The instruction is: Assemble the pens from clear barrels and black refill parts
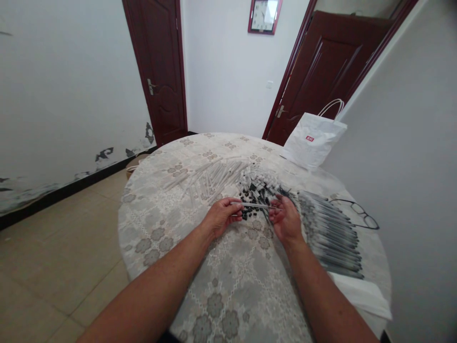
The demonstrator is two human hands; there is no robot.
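Above the front of the parts pile, a thin clear pen barrel (254, 205) stretches level between my two hands. My left hand (224, 215) pinches its left end between thumb and fingers. At the right end, the fingers of my right hand (285, 216) close around the barrel or a thin piece meeting it; which of the two I cannot tell. Just beyond and below lie small black caps (246, 196) with white pieces (262, 178) heaped behind them. Loose clear pen barrels (214, 178) spread to the far left of my hands.
Grey pens (335, 233) lie in a row on the right, beside eyeglasses (360, 214). A white bag (314, 140) stands at the back right edge of the round table. White sheet-like material (362, 293) lies near my right forearm. A patterned tablecloth (214, 281) covers the table.
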